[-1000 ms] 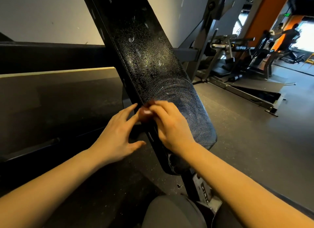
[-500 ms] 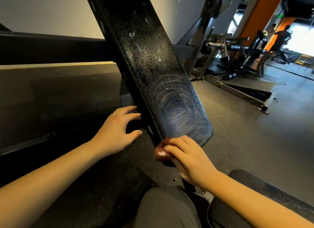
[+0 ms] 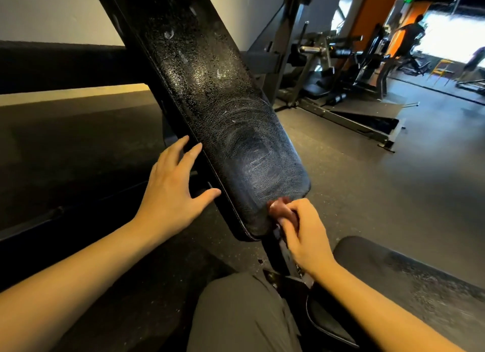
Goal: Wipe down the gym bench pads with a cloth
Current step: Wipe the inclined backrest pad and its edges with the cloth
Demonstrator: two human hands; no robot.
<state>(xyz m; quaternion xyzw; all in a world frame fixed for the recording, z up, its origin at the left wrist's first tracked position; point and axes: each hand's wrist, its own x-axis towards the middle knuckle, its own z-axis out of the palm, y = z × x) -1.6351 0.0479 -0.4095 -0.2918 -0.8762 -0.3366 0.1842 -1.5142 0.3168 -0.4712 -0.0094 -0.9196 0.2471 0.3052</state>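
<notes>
Seen from head height, looking down. Long black back pad [image 3: 217, 110] of a gym bench, tilted, running from the upper left of the frame down to lower centre. Surface speckled with droplets in the upper part, marked with pale swirling wipe streaks near the rounded lower end.

Left hand [image 3: 170, 191] at centre left, fingers spread and straight, fingertips at the pad's left edge, thumb reaching towards its underside, holding nothing.

Right hand [image 3: 307, 233] just right of lower centre, fingers curled round a small wad of reddish-brown cloth [image 3: 279, 207], pressed against the bottom end of the pad.

Black seat pad [image 3: 420, 278] at the lower right, dusted with pale specks. Knee in grey trousers [image 3: 241, 315] at bottom centre, between the two bare forearms.

Dark speckled floor [image 3: 367, 181] across the right half. Pale wall [image 3: 52, 10] in the upper left. Weight machines [image 3: 328, 71] in the upper right, with an orange column [image 3: 372, 13] behind and a person [image 3: 409, 34] against bright light. Small green sign [image 3: 407, 0] at the top right, lettering too small to read.
</notes>
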